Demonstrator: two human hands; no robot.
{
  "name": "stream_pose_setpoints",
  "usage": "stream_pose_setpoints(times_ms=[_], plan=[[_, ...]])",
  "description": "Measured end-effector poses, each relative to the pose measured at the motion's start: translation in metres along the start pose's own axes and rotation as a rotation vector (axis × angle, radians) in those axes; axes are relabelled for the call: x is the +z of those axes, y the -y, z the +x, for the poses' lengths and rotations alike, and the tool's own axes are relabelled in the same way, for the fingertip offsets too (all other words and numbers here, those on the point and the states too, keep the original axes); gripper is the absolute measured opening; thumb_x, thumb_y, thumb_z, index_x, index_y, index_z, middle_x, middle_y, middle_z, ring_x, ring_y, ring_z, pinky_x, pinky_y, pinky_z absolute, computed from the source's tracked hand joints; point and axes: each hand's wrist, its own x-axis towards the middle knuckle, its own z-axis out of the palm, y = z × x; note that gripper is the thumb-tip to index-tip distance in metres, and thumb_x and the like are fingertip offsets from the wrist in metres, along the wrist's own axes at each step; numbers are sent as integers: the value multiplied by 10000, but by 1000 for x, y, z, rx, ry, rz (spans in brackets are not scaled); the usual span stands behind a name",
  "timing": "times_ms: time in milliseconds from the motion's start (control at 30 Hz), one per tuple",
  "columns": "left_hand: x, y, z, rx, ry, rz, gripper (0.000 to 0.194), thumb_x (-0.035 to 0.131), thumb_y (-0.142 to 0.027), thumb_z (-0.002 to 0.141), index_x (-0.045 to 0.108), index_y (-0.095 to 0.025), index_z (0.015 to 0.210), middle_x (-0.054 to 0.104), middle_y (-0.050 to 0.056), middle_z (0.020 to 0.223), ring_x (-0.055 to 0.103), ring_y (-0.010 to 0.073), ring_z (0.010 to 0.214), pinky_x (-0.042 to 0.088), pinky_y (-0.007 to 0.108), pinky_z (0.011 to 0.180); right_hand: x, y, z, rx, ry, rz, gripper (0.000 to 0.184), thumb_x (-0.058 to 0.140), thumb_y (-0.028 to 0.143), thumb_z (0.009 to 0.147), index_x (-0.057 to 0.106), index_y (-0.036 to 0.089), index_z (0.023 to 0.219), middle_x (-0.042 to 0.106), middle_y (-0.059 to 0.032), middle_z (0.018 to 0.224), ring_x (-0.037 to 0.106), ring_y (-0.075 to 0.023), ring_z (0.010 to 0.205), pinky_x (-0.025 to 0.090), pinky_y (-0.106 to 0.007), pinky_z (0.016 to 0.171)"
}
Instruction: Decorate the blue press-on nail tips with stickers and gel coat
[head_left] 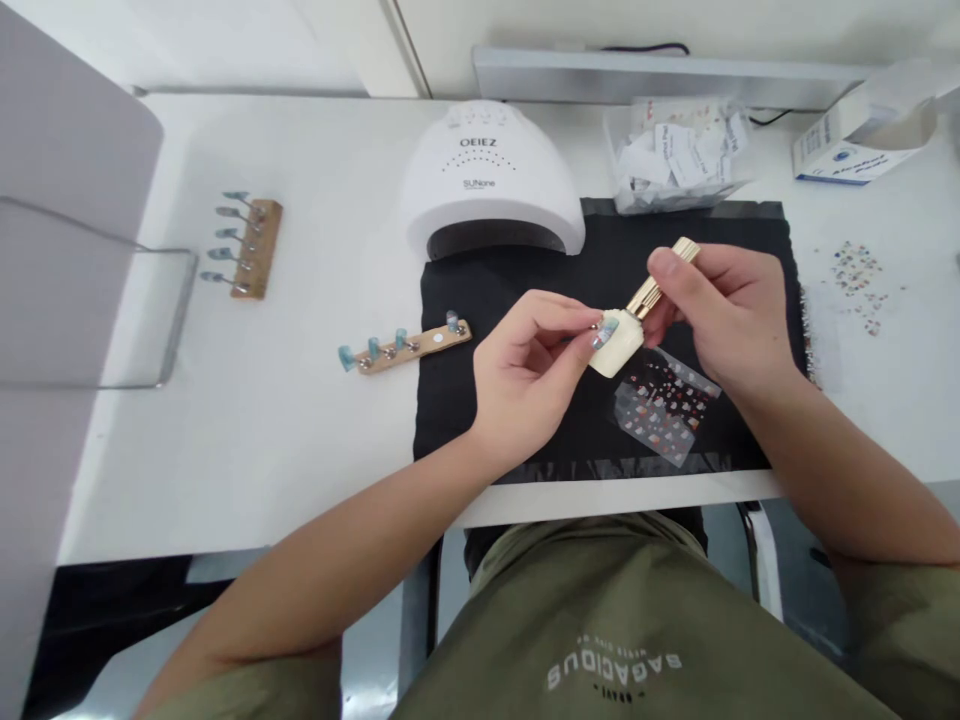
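My left hand [529, 375] is above the black mat [517, 290], its fingers pinched on a small light-blue nail tip [604, 333] on a metal stand. My right hand [720, 310] grips the gold cap [664, 275] of a cream polish bottle [619, 345], which is tilted with its body touching the nail tip. Under the hands a clear sheet of nail stickers [664, 410] lies on the mat.
A white nail lamp [491, 180] stands behind the mat. A wooden strip with blue nail tips [405, 347] lies at the mat's left edge; another wooden strip [251, 245] lies further left. A clear bin of packets [675, 155], a white box [862, 135] and scattered gems [859, 275] are to the right.
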Motion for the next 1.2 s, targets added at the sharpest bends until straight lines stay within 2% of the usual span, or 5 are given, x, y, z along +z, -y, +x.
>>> stream_pose_setpoints(times_ms=[200,567,800,1067,1200], plan=[[-3,1,-1,-26,20,100,121,927,-398,1018,850,-306,1030,810,12,1017,786,135,882,670,295,758,-14,5,7,12,178,-6,502,937,704,859,673,288,761,485,85,534,359,-93,425,265,-316,382],[-8,-3,2,-39,62,73,103,966,-307,978,901,-339,1050,831,10,1032,805,135,896,691,287,769,-51,14,17,-30,584,-42,192,827,498,1028,783,324,1096,775,18,886,723,-162,739,613,-348,672],[-7,-5,1,-62,77,144,55,935,-310,1008,907,-336,1047,843,19,1036,801,137,895,695,297,780,-40,16,13,-20,370,-275,334,777,527,1045,721,288,818,570,56,616,441,-122,541,329,-338,507],[-10,-6,5,-66,58,78,123,964,-218,962,921,-310,1031,859,14,1011,818,126,889,681,248,769,-51,16,13,-192,474,-212,34,779,298,1028,812,301,1032,815,-30,1068,759,-198,938,623,-363,786],[-9,-6,5,-67,49,64,128,963,-202,962,922,-305,1027,855,16,1010,824,123,897,688,242,793,-54,12,14,-118,514,-84,432,925,267,911,796,346,1315,799,-19,1272,792,-197,1038,692,-357,872]])
